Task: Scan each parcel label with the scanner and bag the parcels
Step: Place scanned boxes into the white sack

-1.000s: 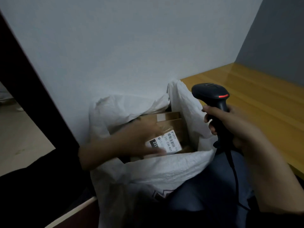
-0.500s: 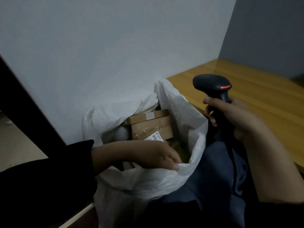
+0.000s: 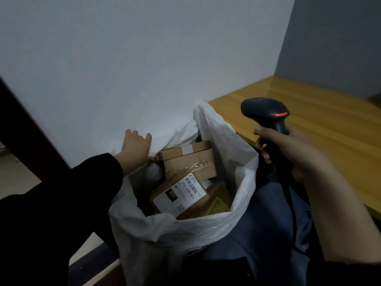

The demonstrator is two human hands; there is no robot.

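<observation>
Bagging step: left hand [image 3: 137, 146] grips white bag [image 3: 185, 226] at far rim, right hand [image 3: 288, 153] fingers wrapped round scanner [image 3: 266, 112], labelled parcel [image 3: 181, 195] inside; next probably needs a fresh parcel.

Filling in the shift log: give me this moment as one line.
left hand grips bag rim | right hand holds scanner | labelled parcel in bag, label up

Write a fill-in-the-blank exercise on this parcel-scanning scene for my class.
The right hand grips a black ____. The left hand holds the rim of the white ____. The label on the top parcel shows ____ in a black box.
Missing words: scanner; bag; 231.
</observation>
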